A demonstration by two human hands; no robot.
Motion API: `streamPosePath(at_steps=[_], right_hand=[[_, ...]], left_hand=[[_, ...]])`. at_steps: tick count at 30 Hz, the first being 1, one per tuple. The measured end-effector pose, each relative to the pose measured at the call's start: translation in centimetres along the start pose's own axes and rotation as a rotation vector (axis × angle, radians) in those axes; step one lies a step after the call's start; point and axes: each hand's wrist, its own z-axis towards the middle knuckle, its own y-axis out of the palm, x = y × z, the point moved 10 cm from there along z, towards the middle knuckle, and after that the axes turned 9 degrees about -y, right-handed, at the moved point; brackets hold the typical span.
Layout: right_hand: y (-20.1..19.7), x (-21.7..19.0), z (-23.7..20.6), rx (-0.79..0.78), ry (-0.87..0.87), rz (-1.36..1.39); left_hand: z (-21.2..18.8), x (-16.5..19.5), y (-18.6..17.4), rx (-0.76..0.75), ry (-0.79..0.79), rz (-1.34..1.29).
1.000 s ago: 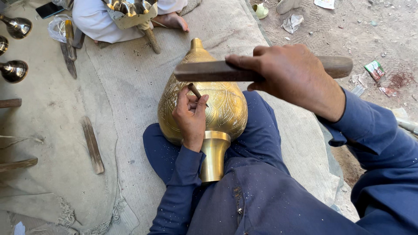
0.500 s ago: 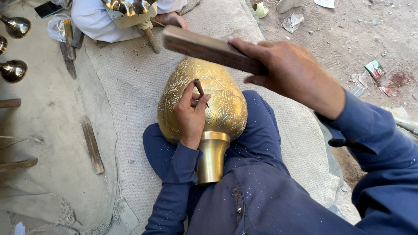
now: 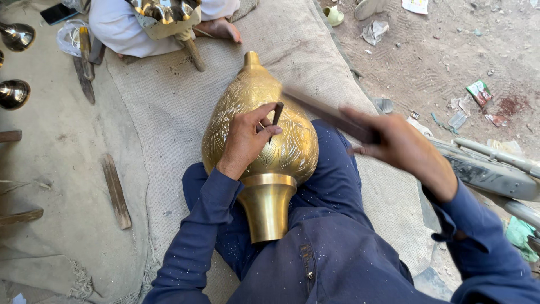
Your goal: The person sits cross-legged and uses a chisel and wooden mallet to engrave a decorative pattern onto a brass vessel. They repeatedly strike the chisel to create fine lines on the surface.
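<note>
On brass vase (image 3: 264,129), left hand (image 3: 243,141) grip pinning chisel (image 3: 276,116), mallet (image 3: 329,114) beside

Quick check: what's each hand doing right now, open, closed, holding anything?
Left hand: closed on a punch set against the brass vessel.
Right hand: closed on a wooden stick.

We see a coarse beige sackcloth (image 3: 169,129) spread over pale ground, with flat wooden slats (image 3: 115,191) lying on it. To the right we see bare sandy dirt (image 3: 450,50) strewn with paper scraps (image 3: 376,31) and a reddish stain (image 3: 511,104). Daylight falls evenly, with soft shadows.
</note>
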Motion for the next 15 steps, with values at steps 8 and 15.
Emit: streamPosePath(at_steps=[8,15], right_hand=[[4.1,1.1,-3.9,0.519,-0.253,0.531],[7.6,1.3,-5.0,0.488,-0.09,0.382]], left_hand=[[0.7,1.2,1.6,-0.268,0.085,0.045],[0.7,2.1,2.0,-0.339,0.202,0.01]])
